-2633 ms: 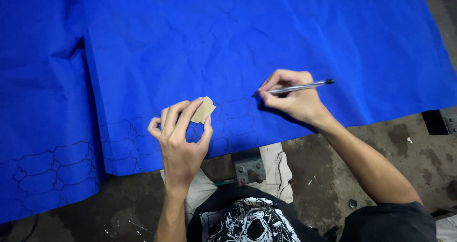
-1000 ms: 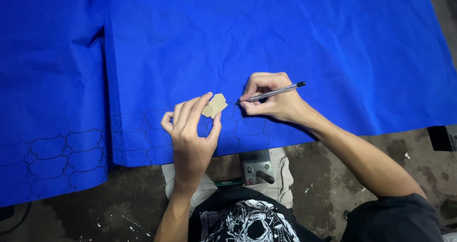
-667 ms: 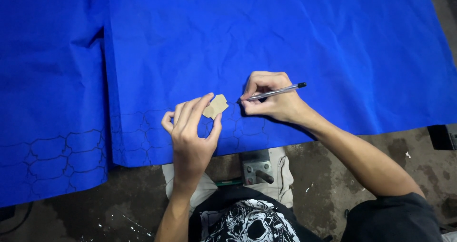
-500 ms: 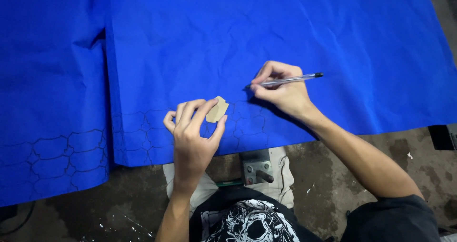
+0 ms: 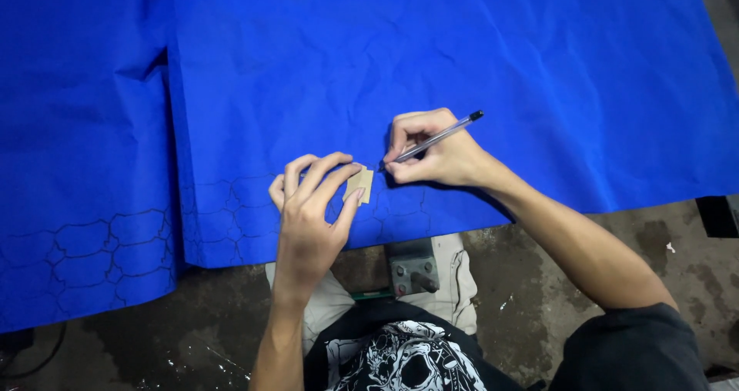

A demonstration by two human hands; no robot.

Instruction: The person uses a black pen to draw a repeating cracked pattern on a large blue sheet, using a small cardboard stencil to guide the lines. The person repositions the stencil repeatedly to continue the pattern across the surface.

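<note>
My left hand (image 5: 312, 206) presses a small tan cardboard template (image 5: 359, 184) flat on a large blue sheet (image 5: 431, 60) near its front edge. My right hand (image 5: 435, 156) grips a clear pen (image 5: 435, 138) with a dark cap, its tip touching the sheet just right of the template. Dark outlines of repeated shapes (image 5: 223, 206) run along the sheet's front edge to the left of my left hand.
A second blue sheet (image 5: 77, 168) with more drawn outlines lies at the left, overlapped by the first. Below is a stained concrete floor (image 5: 192, 322). A grey metal block (image 5: 412, 268) rests on pale cloth by my knees. A dark object (image 5: 720, 215) sits at the right edge.
The view has shifted, so the sheets sit further right in frame. My right hand lifted the pen, then brought its tip back down beside the template. My left hand stays on the template.
</note>
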